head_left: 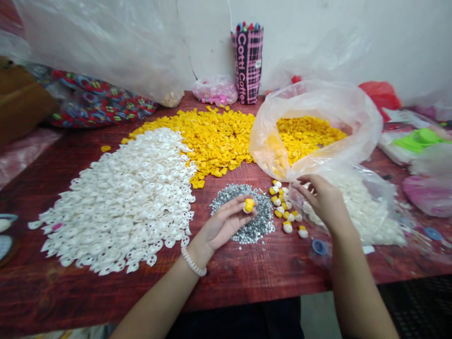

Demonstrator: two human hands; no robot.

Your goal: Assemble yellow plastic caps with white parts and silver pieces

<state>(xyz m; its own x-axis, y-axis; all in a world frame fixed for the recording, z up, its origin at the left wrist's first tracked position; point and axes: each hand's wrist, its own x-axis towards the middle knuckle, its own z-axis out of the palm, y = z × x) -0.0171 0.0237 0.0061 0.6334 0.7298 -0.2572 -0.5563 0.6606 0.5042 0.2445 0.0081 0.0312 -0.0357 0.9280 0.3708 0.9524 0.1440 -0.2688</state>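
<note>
Holding a small yellow-and-white piece (249, 205) in your left hand (225, 219) above silver discs (262, 225), you curl your right hand (325, 201) beside a bag of white pieces (383, 190), that hand's grip impossible to tell; beyond, yellow pieces (219, 139) lie before a checked bag (250, 70).

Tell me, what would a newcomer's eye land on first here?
Probably the big white heap on the left of the dark red table, with the bright yellow heap behind it and to its right. Near the middle, the left hand holds a small yellow-and-white piece by a grey pile. A pink-and-black checked bag stands at the back.
</note>
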